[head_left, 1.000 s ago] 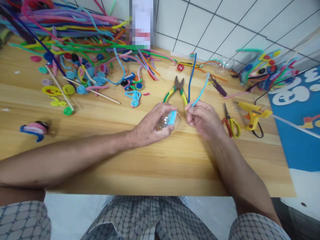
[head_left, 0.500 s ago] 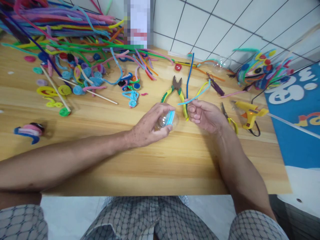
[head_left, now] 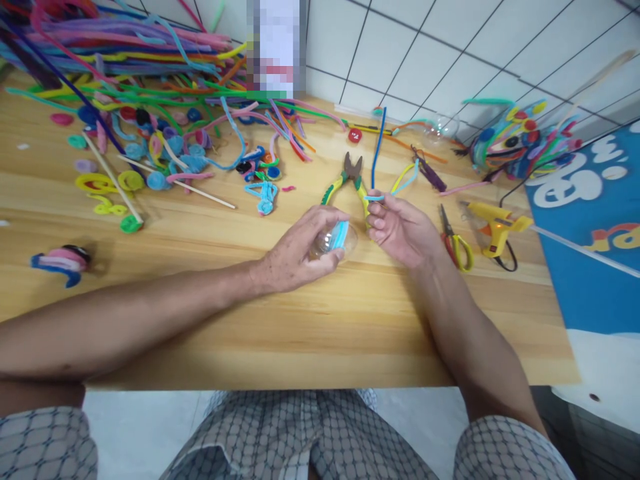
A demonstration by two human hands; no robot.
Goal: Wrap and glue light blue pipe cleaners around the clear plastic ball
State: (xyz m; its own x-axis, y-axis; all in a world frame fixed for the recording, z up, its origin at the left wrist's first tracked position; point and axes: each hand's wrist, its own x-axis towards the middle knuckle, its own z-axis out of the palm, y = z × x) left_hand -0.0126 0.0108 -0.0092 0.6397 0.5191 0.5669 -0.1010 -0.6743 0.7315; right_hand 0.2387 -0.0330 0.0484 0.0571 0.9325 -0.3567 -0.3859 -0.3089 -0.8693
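My left hand (head_left: 305,250) is closed around a clear plastic ball (head_left: 323,245), which has light blue pipe cleaner strips (head_left: 341,235) on its right side. Pinched between the fingertips of my right hand (head_left: 400,227) is a light blue pipe cleaner (head_left: 374,198), its far end hidden by the hand. The hands are apart, a little above the table. Just behind them lie pliers (head_left: 353,175) with green and yellow handles, jaws spread; my right fingers cover part of one handle. A dark blue pipe cleaner (head_left: 379,147) lies beside the pliers.
Right of my hand are scissors (head_left: 454,243) and a yellow glue gun (head_left: 495,227). Behind them sits a colourful pipe cleaner fish (head_left: 510,143). Coiled pieces (head_left: 190,157), wooden sticks (head_left: 177,181) and a heap of pipe cleaners (head_left: 125,47) fill the back left. A tiled wall (head_left: 400,50) stands behind.
My right hand has moved slightly left, towards the ball, and less of its light blue pipe cleaner shows. More of the scissors is uncovered. My left hand keeps its hold on the ball.
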